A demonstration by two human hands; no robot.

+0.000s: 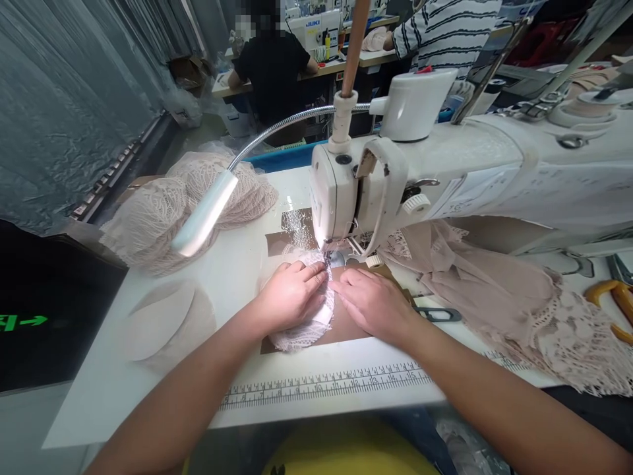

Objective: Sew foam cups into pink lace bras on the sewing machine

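Observation:
A piece of pale pink lace [306, 330] lies under the needle of a white sewing machine [356, 191]. My left hand [291, 293] rests flat on top of the lace, fingers together and pointing toward the presser foot [336, 254]. Just right of it, my right hand [373, 300] presses flat on the brown plate [346, 326] at the lace's edge. Both hands press down on the work, and neither grips anything.
A heap of lace cups [163, 211] sits at the back left under a gooseneck lamp [205, 211]. Foam pads [163, 320] lie at the left. More pink lace fabric [544, 310] piles up at right, near yellow-handled scissors [618, 300]. A ruler strip [326, 382] runs along the front edge. Other people work behind.

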